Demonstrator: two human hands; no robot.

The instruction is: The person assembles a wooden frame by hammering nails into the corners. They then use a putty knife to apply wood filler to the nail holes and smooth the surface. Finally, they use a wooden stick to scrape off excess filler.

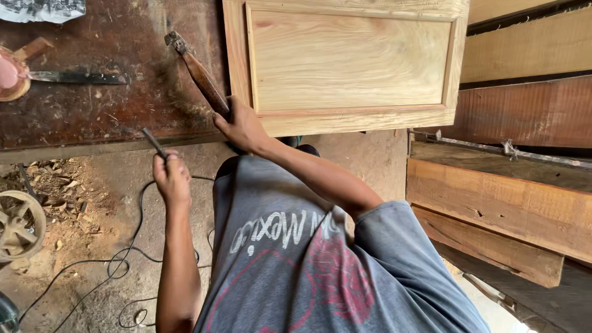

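A dark, stained workbench top (111,92) is seen ahead of the hands, with a long knife (77,78) laid on it to the far left beside a pink round object (8,75). A black cable (117,259) is trailed over the sawdust-strewn floor below the left hand. Heavy wooden planks (499,203) are stacked out to the right.
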